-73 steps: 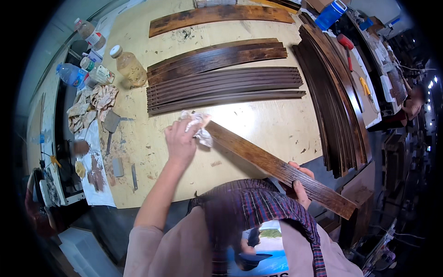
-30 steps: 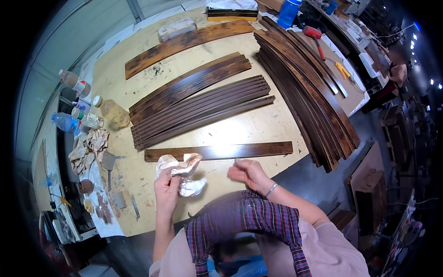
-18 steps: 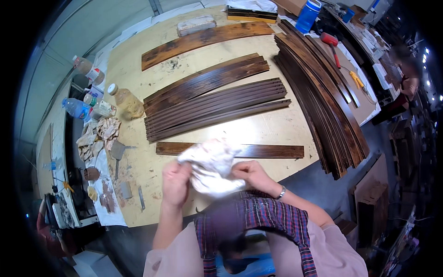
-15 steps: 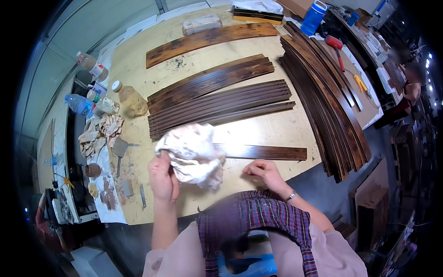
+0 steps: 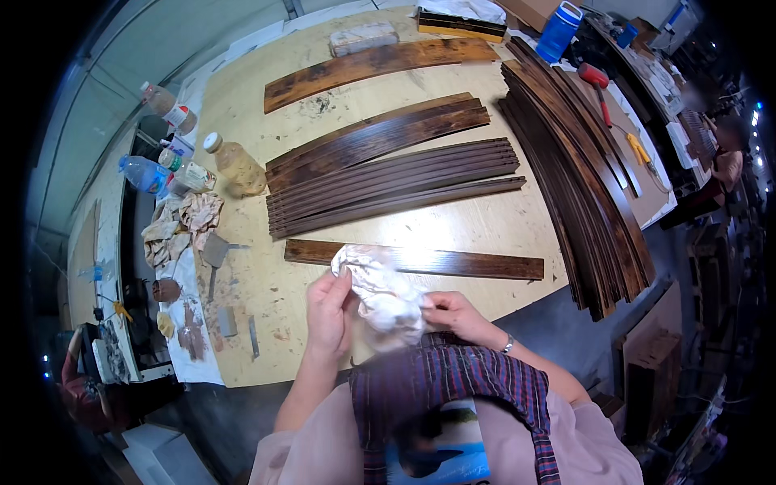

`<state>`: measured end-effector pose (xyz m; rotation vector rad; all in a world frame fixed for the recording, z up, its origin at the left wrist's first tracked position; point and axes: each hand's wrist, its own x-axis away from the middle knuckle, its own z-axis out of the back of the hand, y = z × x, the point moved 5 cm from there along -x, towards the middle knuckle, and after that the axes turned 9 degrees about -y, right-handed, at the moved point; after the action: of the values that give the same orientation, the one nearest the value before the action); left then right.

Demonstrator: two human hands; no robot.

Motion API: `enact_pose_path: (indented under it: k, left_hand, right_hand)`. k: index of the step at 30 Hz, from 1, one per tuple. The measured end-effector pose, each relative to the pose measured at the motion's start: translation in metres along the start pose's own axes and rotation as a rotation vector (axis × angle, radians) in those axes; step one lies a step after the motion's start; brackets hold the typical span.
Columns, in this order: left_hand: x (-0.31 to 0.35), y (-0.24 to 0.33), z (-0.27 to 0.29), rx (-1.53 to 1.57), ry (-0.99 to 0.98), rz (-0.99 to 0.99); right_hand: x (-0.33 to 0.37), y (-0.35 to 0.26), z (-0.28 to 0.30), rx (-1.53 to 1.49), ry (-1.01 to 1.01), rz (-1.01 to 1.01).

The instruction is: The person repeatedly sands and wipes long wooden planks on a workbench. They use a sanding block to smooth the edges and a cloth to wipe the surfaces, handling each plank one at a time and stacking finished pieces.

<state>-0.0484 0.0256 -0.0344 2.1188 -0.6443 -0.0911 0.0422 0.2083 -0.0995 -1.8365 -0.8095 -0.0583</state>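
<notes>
A stained white rag [image 5: 384, 299] hangs bunched between my two hands above the near edge of the table. My left hand [image 5: 330, 311] pinches its left side. On its right side, my right hand [image 5: 462, 315] has its fingers closed on the cloth's edge. Just beyond the rag lies a narrow dark brown wooden plank [image 5: 485, 263], partly covered by the cloth. Farther back, a row of grooved dark planks [image 5: 388, 190] lies side by side, with wider brown boards [image 5: 380, 137] behind them.
A tall stack of dark planks [image 5: 566, 186] fills the table's right side, with a red mallet [image 5: 600, 89] beyond it. At left stand bottles, including a capped jar of cloudy liquid [image 5: 238, 168], near crumpled rags [image 5: 182, 222] and a putty knife [image 5: 214, 255]. Another board [image 5: 376, 69] lies far back.
The rag has moved right and closer to me, uncovering the narrow plank's left end. My right hand, empty before, now grips the rag's right side.
</notes>
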Motion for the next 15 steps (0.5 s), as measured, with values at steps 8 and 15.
enact_pose_path:
  k: [8, 15]
  left_hand:
    - [0.027, -0.016, -0.043, -1.415, -0.436, 0.003]
    - [0.029, -0.048, 0.043, -1.22, 0.122, 0.055]
  right_hand:
    - [0.008, -0.002, -0.008, -0.015, -0.059, 0.207]
    - [0.032, -0.014, 0.019, 0.044, 0.237, 0.214]
